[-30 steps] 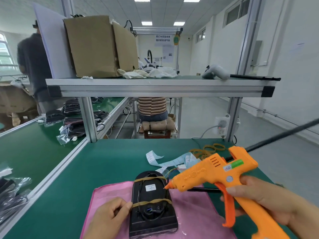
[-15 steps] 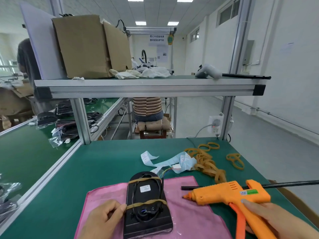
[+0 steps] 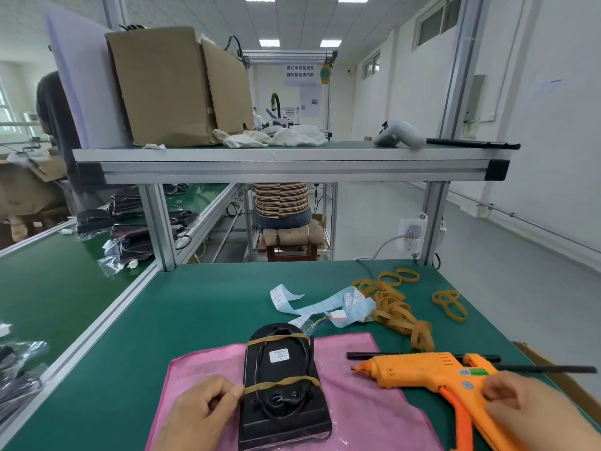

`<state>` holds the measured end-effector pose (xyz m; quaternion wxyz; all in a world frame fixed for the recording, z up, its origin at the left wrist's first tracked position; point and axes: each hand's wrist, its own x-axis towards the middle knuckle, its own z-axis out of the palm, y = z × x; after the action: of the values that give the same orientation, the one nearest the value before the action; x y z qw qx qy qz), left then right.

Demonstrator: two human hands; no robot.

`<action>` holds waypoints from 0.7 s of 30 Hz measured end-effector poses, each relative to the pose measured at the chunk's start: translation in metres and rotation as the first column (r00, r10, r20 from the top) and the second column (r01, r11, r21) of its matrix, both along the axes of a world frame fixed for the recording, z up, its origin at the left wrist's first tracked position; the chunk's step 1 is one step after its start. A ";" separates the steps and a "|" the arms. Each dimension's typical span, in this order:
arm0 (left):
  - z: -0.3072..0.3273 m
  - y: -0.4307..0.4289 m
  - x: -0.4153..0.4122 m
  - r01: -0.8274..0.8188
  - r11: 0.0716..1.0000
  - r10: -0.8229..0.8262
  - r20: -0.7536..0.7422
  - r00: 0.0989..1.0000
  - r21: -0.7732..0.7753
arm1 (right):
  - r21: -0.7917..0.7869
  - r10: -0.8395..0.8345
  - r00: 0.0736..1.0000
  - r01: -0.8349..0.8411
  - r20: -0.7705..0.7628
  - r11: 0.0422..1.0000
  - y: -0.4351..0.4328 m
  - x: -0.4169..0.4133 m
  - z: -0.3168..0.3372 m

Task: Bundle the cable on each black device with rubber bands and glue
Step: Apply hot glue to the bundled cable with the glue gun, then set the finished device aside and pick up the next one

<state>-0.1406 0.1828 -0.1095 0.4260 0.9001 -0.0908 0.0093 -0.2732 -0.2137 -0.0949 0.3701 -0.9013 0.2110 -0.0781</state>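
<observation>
one black device (image 3: 283,385) against left hand (image 3: 201,415)

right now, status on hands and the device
Left hand holds black device edge. Right hand holds glue gun beside it. Two rubber bands on. Nothing between them.

The right hand (image 3: 527,411) has lowered the glue gun (image 3: 419,372) away from the black device (image 3: 283,415).
</observation>
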 end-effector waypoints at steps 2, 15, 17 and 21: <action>0.001 0.000 0.000 0.003 1.000 -0.003 -0.001 1.000 0.008 | -0.029 -0.007 0.999 0.006 -0.038 1.000 -0.002 0.004 0.009; 0.000 -0.004 -0.001 -0.040 0.998 0.037 -0.068 0.997 -0.043 | -0.014 -0.050 0.991 0.052 0.122 0.999 0.071 0.011 0.031; 0.003 -0.010 -0.001 -0.088 0.991 0.083 -0.052 0.995 -0.104 | 0.007 0.155 0.982 -0.157 0.106 0.988 0.110 0.025 0.029; 0.019 -0.030 -0.002 -0.086 0.969 0.083 -0.020 0.996 -0.232 | 0.093 0.289 0.955 -0.294 0.062 0.951 0.164 0.072 0.027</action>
<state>-0.1428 0.1525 -0.0910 0.5283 0.8470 -0.0486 0.0334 -0.2011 -0.0494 -0.0677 0.4274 -0.9007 0.0707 -0.0332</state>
